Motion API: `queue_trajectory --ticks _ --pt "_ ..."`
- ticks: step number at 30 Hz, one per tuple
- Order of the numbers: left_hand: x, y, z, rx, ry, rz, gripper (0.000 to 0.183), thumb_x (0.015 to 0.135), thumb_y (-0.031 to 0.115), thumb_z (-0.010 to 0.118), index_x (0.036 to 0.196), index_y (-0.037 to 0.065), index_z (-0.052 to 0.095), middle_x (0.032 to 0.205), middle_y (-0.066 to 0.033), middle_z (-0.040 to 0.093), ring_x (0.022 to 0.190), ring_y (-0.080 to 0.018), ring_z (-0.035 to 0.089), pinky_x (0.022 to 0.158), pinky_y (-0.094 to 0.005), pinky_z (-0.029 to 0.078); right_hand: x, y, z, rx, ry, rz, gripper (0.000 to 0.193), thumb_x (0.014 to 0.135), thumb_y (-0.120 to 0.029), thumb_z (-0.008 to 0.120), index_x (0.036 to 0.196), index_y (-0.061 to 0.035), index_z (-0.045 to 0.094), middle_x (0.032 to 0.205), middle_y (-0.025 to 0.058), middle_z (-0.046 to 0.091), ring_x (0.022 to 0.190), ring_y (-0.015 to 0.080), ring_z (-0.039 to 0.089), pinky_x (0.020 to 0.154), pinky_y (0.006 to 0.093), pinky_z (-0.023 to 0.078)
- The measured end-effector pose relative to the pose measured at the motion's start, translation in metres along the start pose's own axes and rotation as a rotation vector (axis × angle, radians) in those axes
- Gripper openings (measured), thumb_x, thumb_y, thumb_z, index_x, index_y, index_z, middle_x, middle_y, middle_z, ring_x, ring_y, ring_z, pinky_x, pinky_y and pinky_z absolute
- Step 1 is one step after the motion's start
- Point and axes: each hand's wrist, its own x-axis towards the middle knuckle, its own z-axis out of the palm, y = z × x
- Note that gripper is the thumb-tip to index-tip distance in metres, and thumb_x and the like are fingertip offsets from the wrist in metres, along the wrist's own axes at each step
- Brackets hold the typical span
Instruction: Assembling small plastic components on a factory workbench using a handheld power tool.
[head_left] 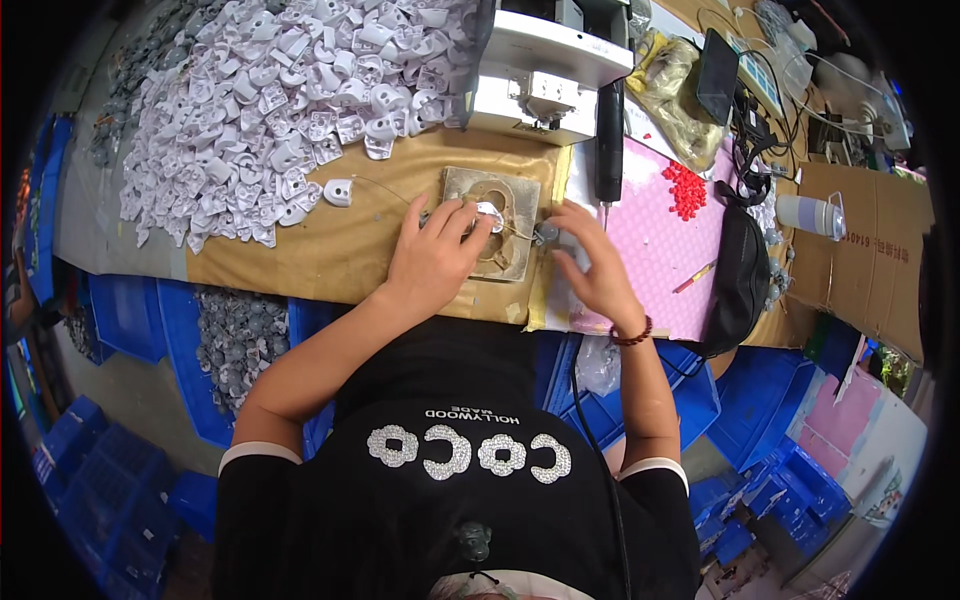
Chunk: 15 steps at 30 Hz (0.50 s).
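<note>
A square, worn mould-like plate point(515, 262) with a rounded cut-out lies on the brown-covered table. A small white plastic part point(490, 213) sits over its cut-out. The fingers of my left hand point(437, 248) are bent and close together, gripping that part against the plate. To the plate's right, my right hand point(600, 268) has its thumb and fingers apart. A small grey part point(546, 232) is by its fingertips; whether they touch it cannot be made out. Thin wire-like lines run from the plate area, one toward a single white part point(338, 192) on the left.
A large heap of white plastic parts point(290, 90) covers the left back. Behind the plate stands a white machine point(545, 90) beside a black cylindrical tool point(610, 145). Red pieces point(686, 190) lie on a pink sheet point(640, 240), near a black pouch point(740, 275) and a bottle point(808, 215).
</note>
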Motion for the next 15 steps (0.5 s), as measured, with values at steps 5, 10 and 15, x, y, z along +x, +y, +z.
queue_trajectory --ticks 5,10,15 --pt "-0.001 -0.002 -0.003 -0.022 -0.008 0.022 0.048 0.075 0.010 0.075 0.121 0.009 0.066 0.124 -0.0094 0.061 0.120 -0.0247 0.056 0.103 -0.0507 0.039 0.006 0.016 0.025 -0.111 0.129 -0.128 0.037 0.076 0.010 0.066 0.108 -0.0063 0.058 0.117 0.0188 0.061 0.113 0.0382 0.057 0.104 0.0463 0.045" --pt "-0.002 -0.003 -0.002 -0.028 0.000 0.014 0.048 0.074 0.010 0.075 0.121 0.009 0.066 0.125 -0.0093 0.061 0.121 -0.0248 0.056 0.103 -0.0498 0.039 0.017 0.009 0.047 0.191 0.451 0.039 0.026 0.080 0.013 0.065 0.099 -0.0043 0.059 0.110 0.0135 0.057 0.098 0.0255 0.058 0.094 0.0376 0.052" --pt "-0.002 -0.003 -0.002 -0.022 0.000 0.012 0.045 0.074 0.010 0.074 0.119 0.009 0.066 0.124 -0.0089 0.061 0.120 -0.0247 0.056 0.101 -0.0491 0.040 0.039 -0.001 0.059 1.192 0.424 0.182 0.023 0.085 0.018 0.060 0.097 -0.0026 0.059 0.115 0.0081 0.052 0.103 0.0210 0.060 0.096 0.0405 0.056"
